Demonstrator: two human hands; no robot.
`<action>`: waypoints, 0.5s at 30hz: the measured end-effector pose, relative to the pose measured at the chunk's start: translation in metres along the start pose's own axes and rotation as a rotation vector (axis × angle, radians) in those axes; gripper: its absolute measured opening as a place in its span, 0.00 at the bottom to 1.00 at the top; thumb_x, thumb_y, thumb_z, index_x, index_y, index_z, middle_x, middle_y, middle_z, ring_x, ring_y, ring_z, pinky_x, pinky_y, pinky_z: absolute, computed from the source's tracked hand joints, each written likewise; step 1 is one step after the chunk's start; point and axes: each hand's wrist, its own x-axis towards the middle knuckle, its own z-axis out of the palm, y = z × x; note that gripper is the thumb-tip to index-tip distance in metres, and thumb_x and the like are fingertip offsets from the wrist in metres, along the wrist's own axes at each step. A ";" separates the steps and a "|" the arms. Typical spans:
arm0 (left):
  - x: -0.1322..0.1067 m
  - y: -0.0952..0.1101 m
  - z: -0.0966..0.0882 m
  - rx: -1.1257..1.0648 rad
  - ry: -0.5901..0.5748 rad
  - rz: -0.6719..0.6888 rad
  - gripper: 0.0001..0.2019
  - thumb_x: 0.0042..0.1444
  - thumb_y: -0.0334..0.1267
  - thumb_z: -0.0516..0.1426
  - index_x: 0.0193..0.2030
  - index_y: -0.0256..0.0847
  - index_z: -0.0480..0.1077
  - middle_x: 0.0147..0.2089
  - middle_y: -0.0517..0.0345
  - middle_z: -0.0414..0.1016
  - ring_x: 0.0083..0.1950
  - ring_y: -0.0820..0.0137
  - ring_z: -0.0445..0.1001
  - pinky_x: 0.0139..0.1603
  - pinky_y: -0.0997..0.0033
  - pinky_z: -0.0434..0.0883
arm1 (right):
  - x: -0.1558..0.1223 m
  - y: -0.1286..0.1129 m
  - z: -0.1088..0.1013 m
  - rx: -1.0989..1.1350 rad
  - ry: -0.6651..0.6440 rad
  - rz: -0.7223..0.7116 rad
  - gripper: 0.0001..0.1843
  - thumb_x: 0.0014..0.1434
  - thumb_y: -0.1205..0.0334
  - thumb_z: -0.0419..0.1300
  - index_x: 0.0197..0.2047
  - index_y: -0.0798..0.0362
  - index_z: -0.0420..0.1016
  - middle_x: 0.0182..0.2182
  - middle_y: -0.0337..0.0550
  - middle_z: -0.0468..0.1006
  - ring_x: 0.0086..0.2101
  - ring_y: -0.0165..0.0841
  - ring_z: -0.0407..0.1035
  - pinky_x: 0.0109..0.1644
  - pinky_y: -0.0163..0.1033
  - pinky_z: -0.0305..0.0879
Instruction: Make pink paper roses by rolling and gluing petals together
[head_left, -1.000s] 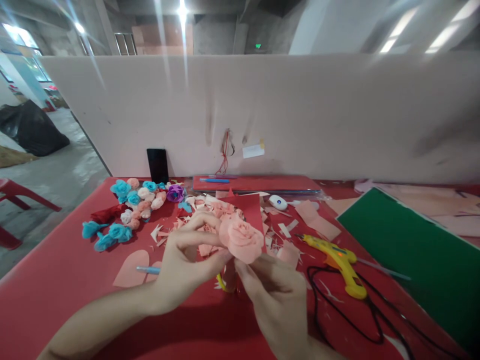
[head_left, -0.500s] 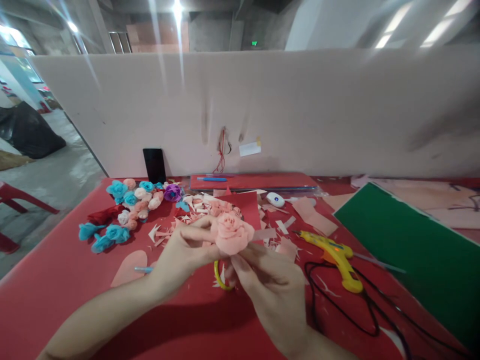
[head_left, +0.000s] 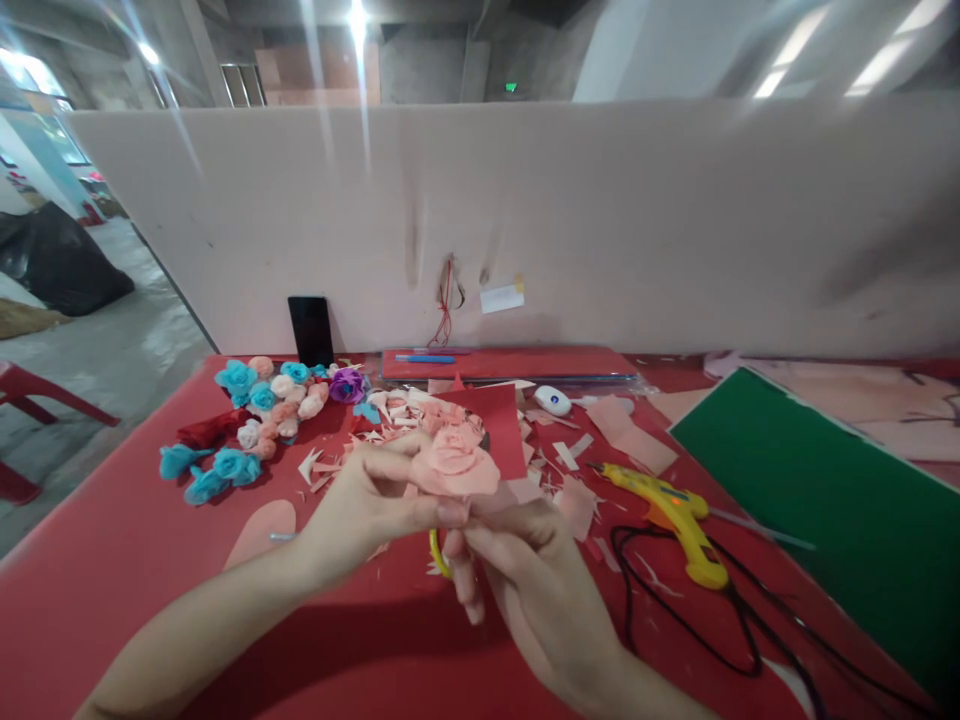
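A pink paper rose (head_left: 456, 462) is held up over the red table, its layered petals facing up and away from me. My left hand (head_left: 390, 492) is closed around its left side, with the thumb under the base. My right hand (head_left: 532, 575) has its fingertips pinched together just below the flower's base, close to my left thumb. What the right fingertips grip there is hidden. Behind the fingers, part of a yellow ring-shaped handle (head_left: 438, 552) shows on the table.
A yellow glue gun (head_left: 667, 515) with a black cord (head_left: 686, 640) lies at right, beside a green board (head_left: 817, 500). Finished blue, pink, white and purple paper flowers (head_left: 262, 410) sit at left. Pink scraps (head_left: 397, 410) and a phone (head_left: 310, 330) are behind.
The rose has tilted and shifted slightly left and down. My right hand's fingers have moved down from the petals to beneath the base, and my left thumb now shows under it.
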 end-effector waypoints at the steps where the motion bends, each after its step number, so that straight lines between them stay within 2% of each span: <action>1: 0.000 0.001 0.000 0.036 0.010 0.024 0.09 0.41 0.38 0.65 0.16 0.40 0.74 0.18 0.58 0.66 0.26 0.71 0.68 0.19 0.78 0.64 | 0.000 -0.001 0.001 0.050 -0.013 0.034 0.11 0.48 0.64 0.59 0.18 0.55 0.77 0.11 0.35 0.68 0.13 0.22 0.59 0.14 0.27 0.53; 8: -0.002 -0.003 -0.006 0.178 0.026 0.166 0.06 0.43 0.40 0.64 0.21 0.44 0.77 0.23 0.55 0.67 0.31 0.68 0.67 0.26 0.73 0.66 | 0.002 -0.002 0.007 0.258 -0.074 0.177 0.11 0.46 0.63 0.61 0.16 0.55 0.76 0.09 0.34 0.65 0.11 0.21 0.57 0.13 0.25 0.51; 12: -0.003 -0.005 -0.007 0.207 0.007 0.220 0.07 0.47 0.41 0.62 0.22 0.45 0.78 0.24 0.55 0.67 0.32 0.69 0.66 0.29 0.72 0.66 | 0.001 -0.001 0.005 0.269 -0.062 0.190 0.11 0.46 0.63 0.61 0.15 0.55 0.76 0.08 0.34 0.65 0.11 0.21 0.56 0.13 0.26 0.50; 15: -0.001 -0.002 -0.004 0.191 -0.005 0.198 0.11 0.46 0.43 0.62 0.18 0.42 0.76 0.23 0.54 0.68 0.32 0.68 0.66 0.28 0.72 0.66 | -0.001 -0.002 0.004 0.227 -0.076 0.148 0.11 0.45 0.62 0.61 0.15 0.54 0.76 0.08 0.34 0.65 0.11 0.21 0.55 0.13 0.26 0.50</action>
